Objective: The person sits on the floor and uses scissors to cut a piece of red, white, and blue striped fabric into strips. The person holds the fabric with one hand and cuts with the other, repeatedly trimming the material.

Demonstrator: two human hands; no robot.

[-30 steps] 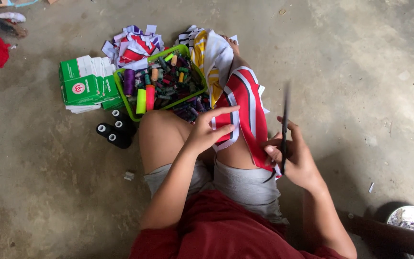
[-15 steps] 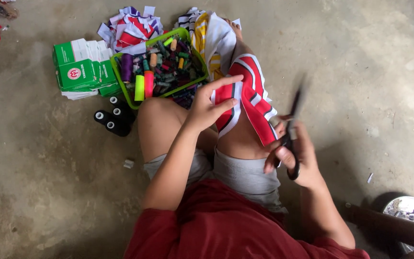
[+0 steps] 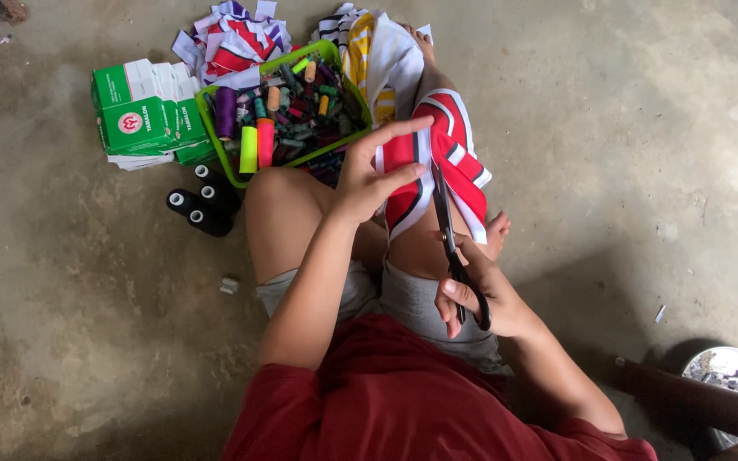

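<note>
While my left hand (image 3: 369, 175) pinches the red-and-white fabric piece (image 3: 437, 162) flat over my knee, my right hand (image 3: 476, 294) grips the scissors (image 3: 448, 230), blades just entering its lower edge, so I judge cutting barely begun.

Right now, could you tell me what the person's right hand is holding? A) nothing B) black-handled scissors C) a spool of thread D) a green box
B: the right hand grips black-handled scissors, their blades against the red and white fabric.

three black spools (image 3: 202, 205), two green boxes (image 3: 143, 115), one scissors (image 3: 454, 248)
</note>
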